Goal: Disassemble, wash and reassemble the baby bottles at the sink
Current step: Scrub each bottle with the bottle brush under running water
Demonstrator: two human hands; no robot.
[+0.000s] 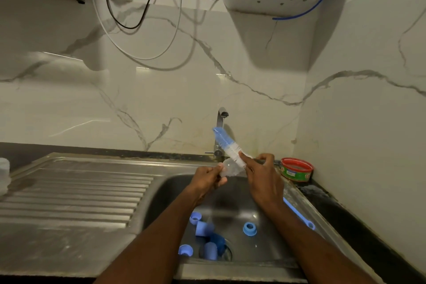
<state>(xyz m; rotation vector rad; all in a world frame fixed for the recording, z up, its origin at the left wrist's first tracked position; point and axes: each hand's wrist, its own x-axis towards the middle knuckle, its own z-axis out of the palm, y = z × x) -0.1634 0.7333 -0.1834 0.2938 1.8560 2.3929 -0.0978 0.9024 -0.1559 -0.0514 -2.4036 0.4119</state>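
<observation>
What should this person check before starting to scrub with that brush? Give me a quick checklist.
1. Left hand grips the clear bottle: ok.
2. Right hand grips the brush: ok.
3. Brush inside the bottle: not ok, the bristles lie outside, against it.
4. Work held over the sink: ok.
5. Tap running: cannot tell.
6. Blue parts off the bottle and in the basin: ok.

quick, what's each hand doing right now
Left hand: holding a clear bottle.
Right hand: holding a bottle brush.
</observation>
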